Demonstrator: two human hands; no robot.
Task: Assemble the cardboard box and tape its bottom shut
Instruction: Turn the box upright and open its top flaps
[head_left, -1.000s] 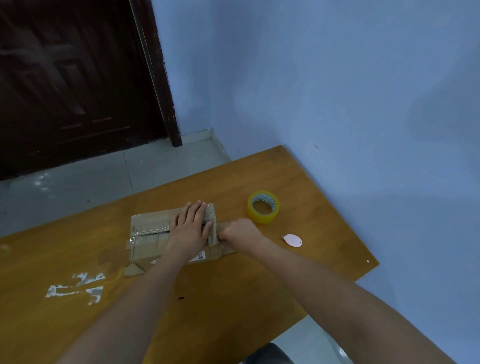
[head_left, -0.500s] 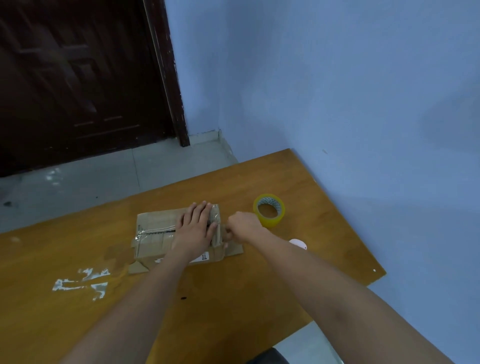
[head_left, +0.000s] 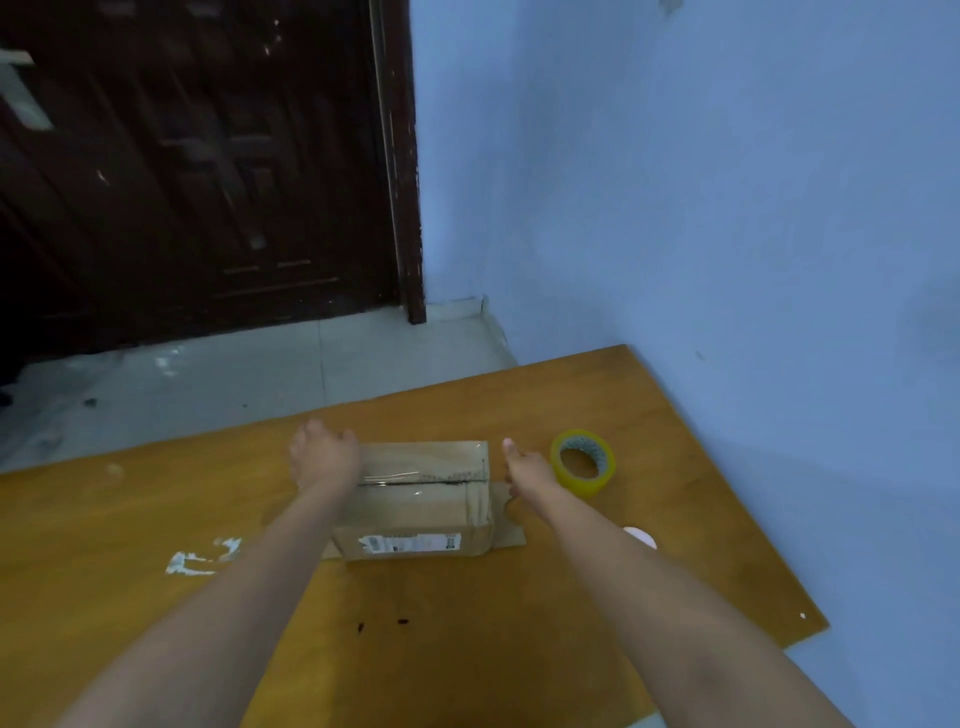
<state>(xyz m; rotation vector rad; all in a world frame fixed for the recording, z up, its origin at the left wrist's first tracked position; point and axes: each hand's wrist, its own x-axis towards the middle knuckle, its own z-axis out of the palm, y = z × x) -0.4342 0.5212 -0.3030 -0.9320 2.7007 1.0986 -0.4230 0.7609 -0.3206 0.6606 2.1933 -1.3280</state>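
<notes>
Item: cardboard box (head_left: 415, 499), standing on a wooden table (head_left: 467, 649), roughly at its middle, taped bottom upward. Clear tape (head_left: 395, 475) runs along the centre seam, where the two flaps meet; it looks glossy and flat. Loose flaps splay out on the table at the box's right foot (the open end appears to face down).

Left hand (head_left: 323, 457): rests against the box's left end, fingers curled over the far top corner, gripping it.

Right hand (head_left: 527, 467): just beside the box's right end, fingers extended, holding nothing; whether it touches the cardboard cannot be told.

Tape roll (head_left: 583, 462): yellow, lying flat just right of the right hand, untouched.

Status, as judged: box assembled, seam taped; what remains appears to be pressing the tape ends down the sides, or turning the box over.
</notes>
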